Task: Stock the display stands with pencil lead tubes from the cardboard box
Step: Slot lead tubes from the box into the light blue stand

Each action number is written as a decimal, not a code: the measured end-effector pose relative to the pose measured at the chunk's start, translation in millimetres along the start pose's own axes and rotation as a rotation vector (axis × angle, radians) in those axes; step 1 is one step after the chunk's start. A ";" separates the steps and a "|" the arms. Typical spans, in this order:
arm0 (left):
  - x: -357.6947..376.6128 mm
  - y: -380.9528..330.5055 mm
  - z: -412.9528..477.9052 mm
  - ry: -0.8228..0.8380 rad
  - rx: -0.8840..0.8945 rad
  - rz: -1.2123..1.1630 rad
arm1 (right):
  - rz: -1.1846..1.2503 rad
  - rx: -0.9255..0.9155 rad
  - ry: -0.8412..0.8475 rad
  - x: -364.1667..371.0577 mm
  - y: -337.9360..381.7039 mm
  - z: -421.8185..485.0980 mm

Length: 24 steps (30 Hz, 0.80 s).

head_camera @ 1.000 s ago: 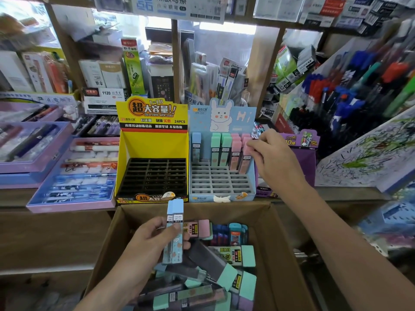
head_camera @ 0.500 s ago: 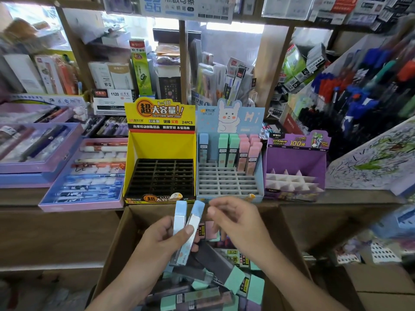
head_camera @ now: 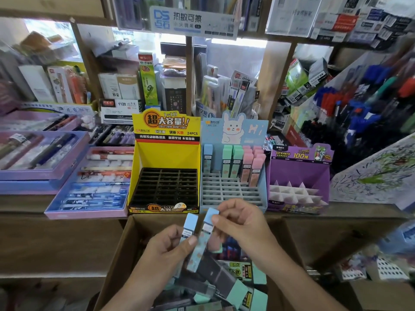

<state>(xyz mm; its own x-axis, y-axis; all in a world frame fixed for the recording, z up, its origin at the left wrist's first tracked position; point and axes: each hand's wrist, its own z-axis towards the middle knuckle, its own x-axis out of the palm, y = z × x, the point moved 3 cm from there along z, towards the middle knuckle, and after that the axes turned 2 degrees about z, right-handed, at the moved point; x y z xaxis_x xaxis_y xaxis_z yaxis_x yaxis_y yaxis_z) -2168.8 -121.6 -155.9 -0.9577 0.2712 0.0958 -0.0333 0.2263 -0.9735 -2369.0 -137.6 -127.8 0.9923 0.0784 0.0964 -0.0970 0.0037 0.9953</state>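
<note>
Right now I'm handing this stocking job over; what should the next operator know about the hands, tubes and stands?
Left hand grips two blue tubes over the cardboard box; right hand pinches the top of one.
Done: the blue stand holds one blue tube, green tubes and pink tubes in its back rows; front slots bare.
Left: slot these two, fill that stand, then the yellow stand and purple stand, which show no tubes. The box holds more.

Shelf w/ 3 display stands, trays
</note>
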 end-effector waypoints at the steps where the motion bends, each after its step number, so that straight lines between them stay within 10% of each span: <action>1: -1.4 -0.1 0.1 -0.025 0.008 0.008 | -0.024 -0.025 -0.027 -3.8 6.6 4.0; 24: -22.3 4.5 10.6 -0.224 -0.048 -0.124 | -0.721 -0.468 -0.211 -25.3 92.0 112.3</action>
<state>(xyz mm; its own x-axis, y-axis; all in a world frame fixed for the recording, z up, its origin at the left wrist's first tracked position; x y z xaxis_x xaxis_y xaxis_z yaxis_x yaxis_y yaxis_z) -2150.6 -136.5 -164.7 -0.9867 0.0258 0.1606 -0.1463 0.2907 -0.9456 -2394.3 -251.1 -37.4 0.8136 -0.2858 -0.5064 0.5815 0.3926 0.7126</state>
